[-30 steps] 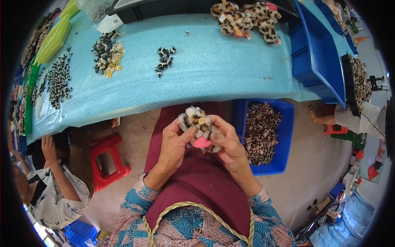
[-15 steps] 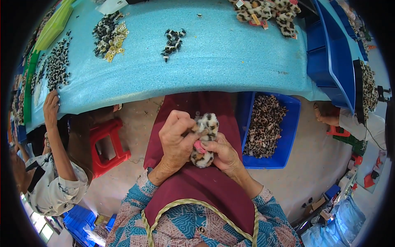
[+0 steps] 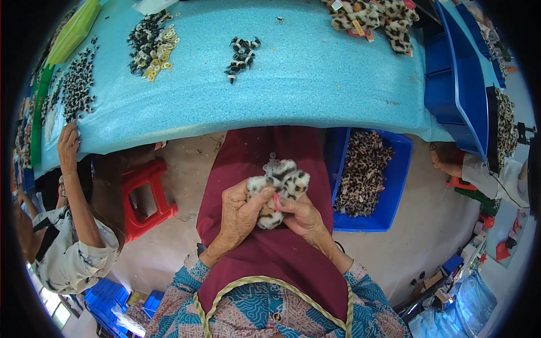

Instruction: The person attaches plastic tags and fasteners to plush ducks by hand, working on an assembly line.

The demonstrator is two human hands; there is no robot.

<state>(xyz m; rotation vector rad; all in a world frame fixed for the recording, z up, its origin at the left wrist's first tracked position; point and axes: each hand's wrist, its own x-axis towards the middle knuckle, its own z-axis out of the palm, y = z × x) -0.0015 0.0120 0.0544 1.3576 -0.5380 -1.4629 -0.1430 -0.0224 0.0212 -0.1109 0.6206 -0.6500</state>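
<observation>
Both hands close their grip on one small leopard-print plush piece, held over the lap just near of the counter's edge. The left hand wraps its fingers round the left and lower part of the piece; the right hand pinches it from the right, with a bit of pink showing between the fingertips. Neither hand is open.

Going by size: the counter, covered in light blue, fills the far half of the scene and curves across from left to right. A dark red apron lies under the hands and runs down the lap. To the right of the lap, on the floor, a blue bin holds a heap of leopard-print pieces. Further right, blue trays stand stacked at the counter's right end. On the left a red stool stands on the floor, and beside it another person in a light patterned shirt rests a hand on the counter's near edge.

On the counter, a pile of plush pieces lies far right. A long scatter of small black-and-white parts lies far left, a mixed heap of dark and pale yellow rings sits right of it, and a small cluster of black-and-white parts lies near the middle.
</observation>
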